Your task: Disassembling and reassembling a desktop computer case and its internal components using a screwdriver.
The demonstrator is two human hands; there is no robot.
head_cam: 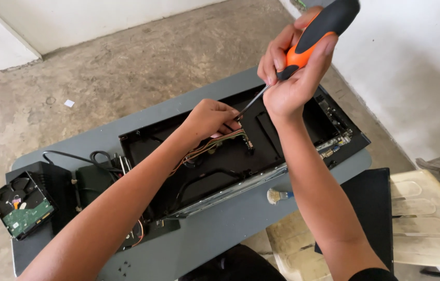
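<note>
Right hand (295,78) fingers (277,54) wrap the screwdriver (303,44) handle over the chassis (240,151)

I note bare concrete floor (126,67), white walls (412,67), grey table (220,229), cream plastic chair (428,218) beside it; daylight.

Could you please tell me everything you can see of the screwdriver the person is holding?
The screwdriver has a thick handle, black at the top and orange lower down, rubbery-looking, and a thin dark metal shaft. It tilts down to the left, and its tip reaches into the open black case beside the wires. The right hand wraps the lower handle; the left hand rests by the tip, which is hidden behind its fingers.
</note>
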